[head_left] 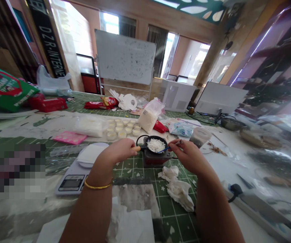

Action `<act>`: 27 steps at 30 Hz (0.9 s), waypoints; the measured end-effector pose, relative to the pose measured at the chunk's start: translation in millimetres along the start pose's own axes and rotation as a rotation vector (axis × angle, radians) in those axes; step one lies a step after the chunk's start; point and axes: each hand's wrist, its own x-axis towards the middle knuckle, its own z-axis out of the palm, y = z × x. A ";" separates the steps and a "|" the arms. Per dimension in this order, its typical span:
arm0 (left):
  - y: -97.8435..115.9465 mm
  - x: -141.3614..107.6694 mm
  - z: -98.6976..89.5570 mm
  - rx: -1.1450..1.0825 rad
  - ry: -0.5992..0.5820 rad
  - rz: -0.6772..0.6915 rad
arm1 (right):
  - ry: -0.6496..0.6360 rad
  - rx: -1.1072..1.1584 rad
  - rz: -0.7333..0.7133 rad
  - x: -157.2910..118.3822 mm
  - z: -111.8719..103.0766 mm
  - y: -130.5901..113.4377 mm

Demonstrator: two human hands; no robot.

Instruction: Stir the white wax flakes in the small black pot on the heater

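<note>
My left hand (120,151) grips the wooden handle of a small black pan (145,141) that sits on a compact electric hot plate (156,159). White flakes (155,145) fill the middle of the pan. My right hand (188,156) pinches a thin blue-handled utensil (164,150), whose tip reaches into the pan beside the flakes. A gold bangle (98,185) circles my left wrist.
A digital kitchen scale (70,180) lies left of the hot plate, and crumpled tissues (177,187) lie on the green cutting mat (175,211) in front of it. Several small filled cups (122,128), a bag of white granules (149,115), and a lidded plastic tub (199,136) stand behind.
</note>
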 end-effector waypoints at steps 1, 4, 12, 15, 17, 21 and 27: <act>0.1 0.0 0.0 0.003 0.007 0.005 | 0.008 -0.015 0.012 0.7 0.5 0.6; 0.7 -0.3 0.0 0.003 0.009 0.005 | 0.088 -0.025 0.033 2.1 1.6 1.7; 0.9 -0.8 0.3 -0.012 0.015 0.012 | 0.001 0.050 -0.048 2.2 11.5 -7.3; 1.1 -0.5 0.3 -0.020 0.014 -0.001 | 0.045 0.013 0.000 3.4 12.7 -8.6; 1.5 -0.1 -0.1 -0.017 0.007 -0.013 | 0.053 0.038 -0.011 2.5 11.3 -9.1; 1.6 0.3 -0.7 0.002 0.004 -0.020 | -0.003 0.036 -0.036 1.3 8.7 -8.5; 1.6 -0.4 -0.2 0.004 0.005 -0.009 | 0.088 0.007 0.016 3.6 11.8 -6.4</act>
